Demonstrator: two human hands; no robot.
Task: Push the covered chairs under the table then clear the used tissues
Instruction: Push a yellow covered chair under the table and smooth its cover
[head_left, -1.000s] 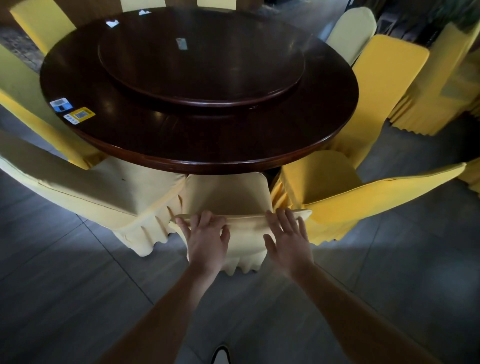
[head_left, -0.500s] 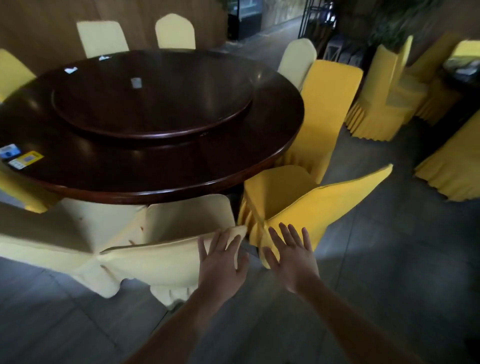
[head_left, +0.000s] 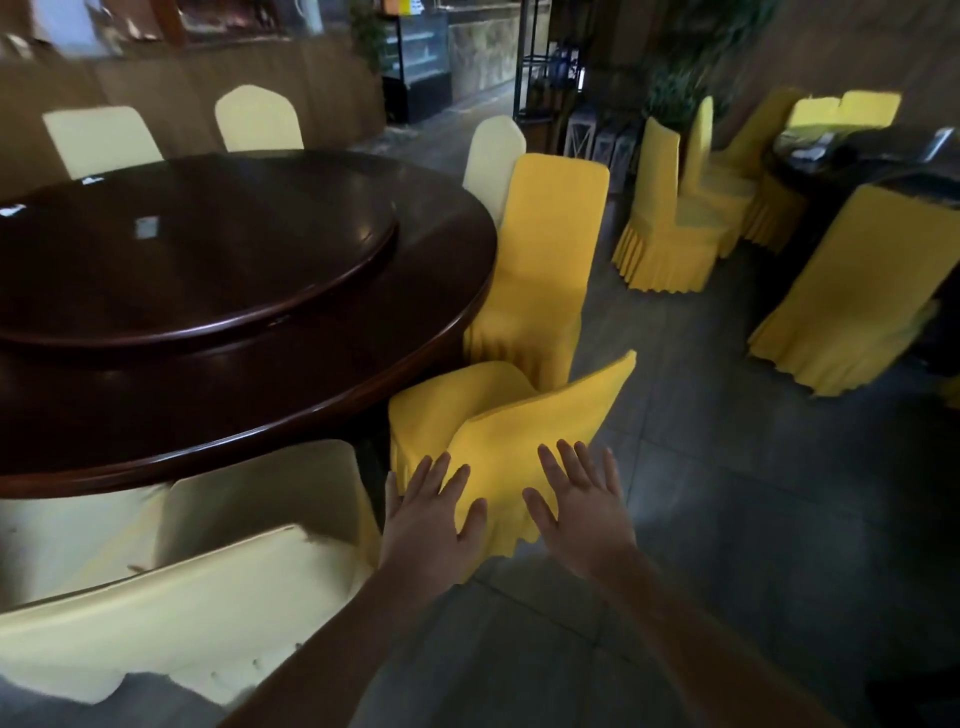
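Round dark table (head_left: 218, 395) dominates; the bright yellow covered chair (head_left: 519, 421) sits angled at its rim, seat not yet under. Both hands out flat, fingers spread: left hand (head_left: 431, 525) and right hand (head_left: 582, 512) reaching its back, contact unclear. Pale covered chair (head_left: 197, 587) crowds left. Small tissues (head_left: 147, 227) sit on the turntable.

Round table (head_left: 311, 395) at left, turntable (head_left: 208, 260) on it; near chair (head_left: 182, 597) tucked under its front edge, angled chair (head_left: 519, 415) to the right of that, upright chair (head_left: 545, 249) behind it, left hand (head_left: 431, 525) and right hand (head_left: 582, 514) at the angled chair's back
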